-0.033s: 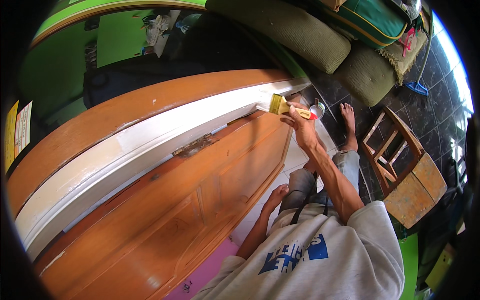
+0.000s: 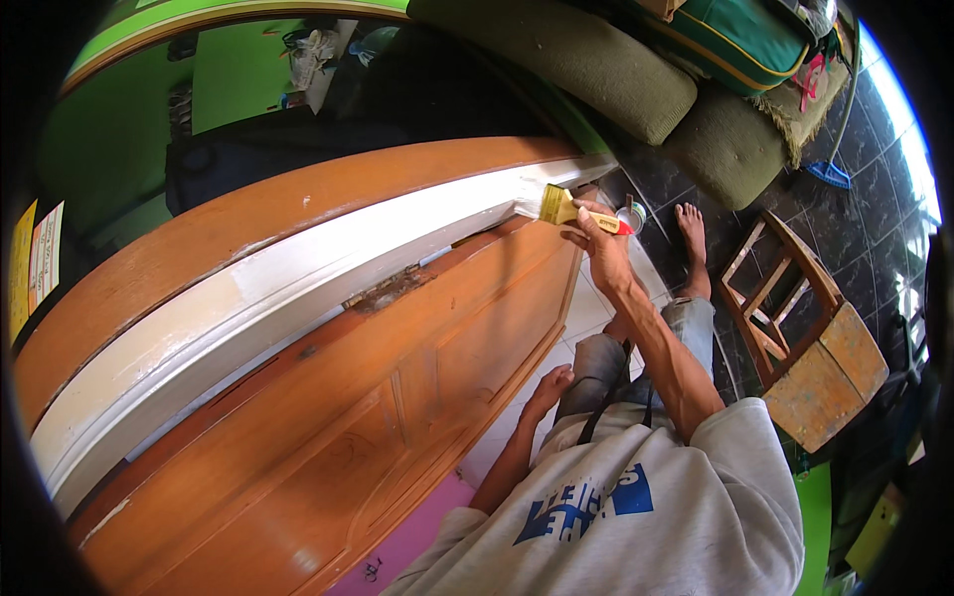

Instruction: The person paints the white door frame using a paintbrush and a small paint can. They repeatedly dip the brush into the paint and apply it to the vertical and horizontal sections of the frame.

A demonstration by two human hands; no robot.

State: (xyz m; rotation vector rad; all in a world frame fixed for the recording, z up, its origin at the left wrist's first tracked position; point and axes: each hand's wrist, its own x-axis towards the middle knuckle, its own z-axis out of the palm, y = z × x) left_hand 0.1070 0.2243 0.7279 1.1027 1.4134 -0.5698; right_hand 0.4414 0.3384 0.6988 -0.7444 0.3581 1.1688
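My right hand is closed around the handle of a paintbrush with a yellow ferrule, pale bristles and a red handle end. Its bristles touch the white-painted strip of the door frame, near that strip's far end. Just beyond the handle stands a small paint can, partly hidden by my hand and the brush. My left hand hangs low beside my knee, fingers loosely curled, with nothing visible in it. Alongside the frame is a brown wooden panel door.
A wooden chair or stool lies on dark floor tiles to the right. Olive cushioned seating is at the far side, with a green bag on top. A blue broom stands beyond. An orange-brown frame edge borders the white strip.
The paintbrush and my right hand have shifted slightly to the right along the white strip. My left hand has stayed in place.
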